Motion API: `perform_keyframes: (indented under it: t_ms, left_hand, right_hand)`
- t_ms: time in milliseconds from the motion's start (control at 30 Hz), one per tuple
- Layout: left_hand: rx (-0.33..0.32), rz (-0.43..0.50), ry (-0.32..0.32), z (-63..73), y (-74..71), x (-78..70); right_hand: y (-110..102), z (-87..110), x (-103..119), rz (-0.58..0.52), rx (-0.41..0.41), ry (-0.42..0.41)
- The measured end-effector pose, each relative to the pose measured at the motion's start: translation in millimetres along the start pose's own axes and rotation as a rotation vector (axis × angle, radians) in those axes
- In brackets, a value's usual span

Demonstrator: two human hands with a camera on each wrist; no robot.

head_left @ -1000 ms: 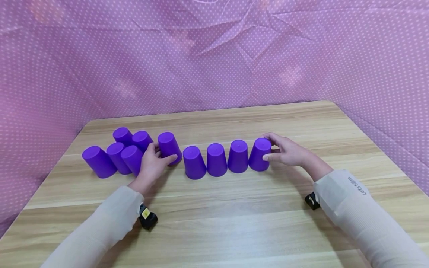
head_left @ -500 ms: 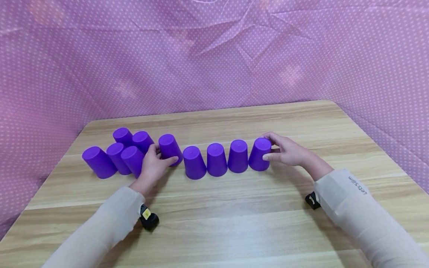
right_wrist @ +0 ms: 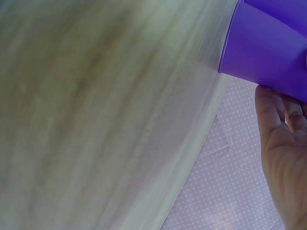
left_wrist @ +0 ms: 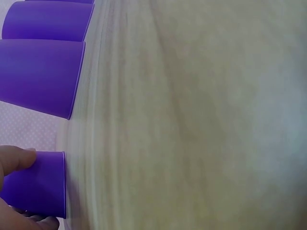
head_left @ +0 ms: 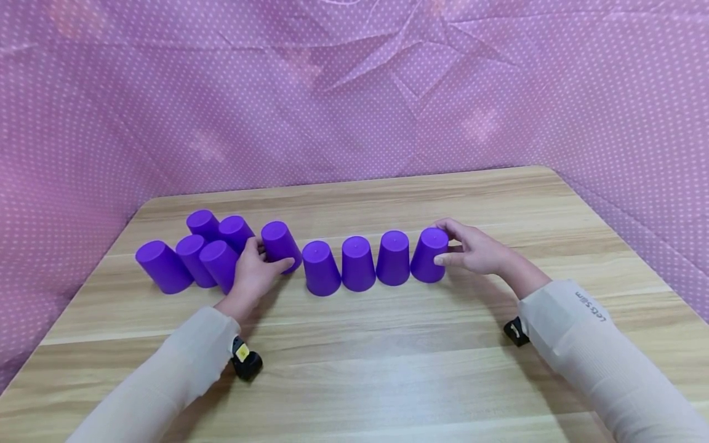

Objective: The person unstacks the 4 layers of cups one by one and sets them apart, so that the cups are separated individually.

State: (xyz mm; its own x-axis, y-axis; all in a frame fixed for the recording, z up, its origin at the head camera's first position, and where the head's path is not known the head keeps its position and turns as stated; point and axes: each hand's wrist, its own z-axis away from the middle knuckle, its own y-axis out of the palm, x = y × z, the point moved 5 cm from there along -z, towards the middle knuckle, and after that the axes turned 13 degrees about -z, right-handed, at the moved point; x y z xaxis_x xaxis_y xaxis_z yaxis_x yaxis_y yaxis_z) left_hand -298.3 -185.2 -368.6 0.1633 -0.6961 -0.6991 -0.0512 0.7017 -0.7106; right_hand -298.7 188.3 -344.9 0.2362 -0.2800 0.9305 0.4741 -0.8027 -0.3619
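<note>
My left hand (head_left: 255,274) grips an upside-down purple cup (head_left: 280,246), thumb at its near side and fingers round its left. In the left wrist view that cup (left_wrist: 36,184) has its rim at or very near the tabletop. Just right of it, several matching cups stand mouth-down in a row, the nearest being one cup (head_left: 321,271). At the row's right end my right hand (head_left: 473,249) holds the last cup (head_left: 429,257) between thumb and fingers. The right wrist view shows the fingers (right_wrist: 271,108) against that cup's side.
Left of my left hand several more upside-down purple cups stand in a loose cluster, among them an outer cup (head_left: 164,269) and a back cup (head_left: 204,225). All stand on a wooden table (head_left: 376,363). Pink dotted cloth (head_left: 354,104) hangs behind and at both sides.
Between the first two frames, the cup in my left hand came down slightly and a little to the right. Since then it has stayed put. The right hand and its cup have not visibly moved.
</note>
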Motion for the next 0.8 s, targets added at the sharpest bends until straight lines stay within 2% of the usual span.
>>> perform_keyframes:
  t_ms: [267, 400, 600, 800]
  left_hand:
    - [-0.003, -0.007, -0.008, 0.7, -0.6, -1.5]
    - [-0.027, 0.018, 0.015, 1.6, -1.3, -4.6]
    - [-0.123, 0.078, 0.088, 5.4, -4.7, -15.6]
    - [-0.242, 0.106, 0.156, 13.4, -15.4, -28.9]
  right_hand:
    - [-0.4, 0.4, -0.4, -0.015, 0.004, -0.002]
    - [-0.2, 0.7, -0.1, -0.021, 0.007, 0.002]
    - [-0.7, 1.3, 0.0, -0.016, 0.007, -0.005]
    - [-1.3, 1.3, -1.5, -0.016, 0.009, 0.0]
